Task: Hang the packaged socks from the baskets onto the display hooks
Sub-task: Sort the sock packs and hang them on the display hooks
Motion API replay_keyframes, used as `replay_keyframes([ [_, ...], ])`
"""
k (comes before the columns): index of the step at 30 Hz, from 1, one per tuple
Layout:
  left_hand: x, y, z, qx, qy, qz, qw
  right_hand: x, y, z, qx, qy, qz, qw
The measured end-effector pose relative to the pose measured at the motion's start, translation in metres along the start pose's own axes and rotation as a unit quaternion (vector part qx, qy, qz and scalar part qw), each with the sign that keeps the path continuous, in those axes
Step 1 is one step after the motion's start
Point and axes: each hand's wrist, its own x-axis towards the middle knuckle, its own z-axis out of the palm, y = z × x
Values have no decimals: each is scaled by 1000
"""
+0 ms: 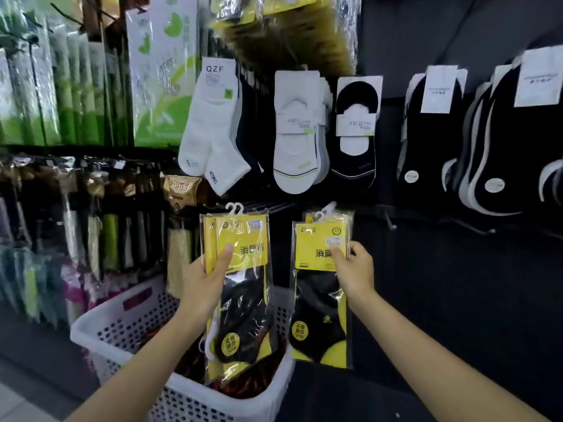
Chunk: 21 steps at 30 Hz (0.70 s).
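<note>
- Setting: a shop aisle facing a dark display wall [441, 269] hung with rows of socks; racks of bagged goods stand along its left edge.
- Left hand [210, 275]: grips a stack of sock packs [243, 303] by its left edge, thumb pressed flat on the front yellow card and fingers hidden behind.
- Stack of sock packs: clear sleeves with yellow cards and black-and-yellow socks, white plastic hangers at the top, held upright in front of the wall's lower middle and above the basket.
- Right hand [355, 269]: pinches the yellow card of a second sock pack [318, 303] near its upper right corner, thumb on the front.
- Second sock pack: hangs upright just right of the stack, with at least one more pack behind it. Whether its hanger sits on a hook cannot be told.
- Display hooks [391, 223]: dark prongs jutting from the wall's middle band, some bare to the right of the packs.
- Basket [128, 318]: white, perforated, at the wall's lower left; red and dark goods lie inside.
- Upper row, left to right: white ankle socks [210, 129], white low-cut socks [294, 138], black low-cut socks [355, 141], black socks with white cards [432, 141].
- Left racks: green-and-white packets [61, 86] above, mixed hosiery bags [91, 208] below.
</note>
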Motion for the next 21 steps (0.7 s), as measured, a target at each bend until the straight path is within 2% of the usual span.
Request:
replay_keyframes([
  [3,4,0,2,-6,12,-2,1000,13,8,4,-6,17,26,999],
  [9,5,-6,17,-21,-1,-4,1000,35,19,1,83,46,189,977],
  [13,1,-13,27,-32,-27,-32,999,23,20,-8,27,86,163,983],
  [15,-3,-15,34,-44,-35,-50,997,8,13,-12,33,36,122,991],
  [19,-14,-14,54,-79,-64,-67,993,-27,-9,-14,36,-161,64,984],
  [21,-20,-11,61,-103,-81,-78,988,-38,-12,-16,33,-194,55,979],
])
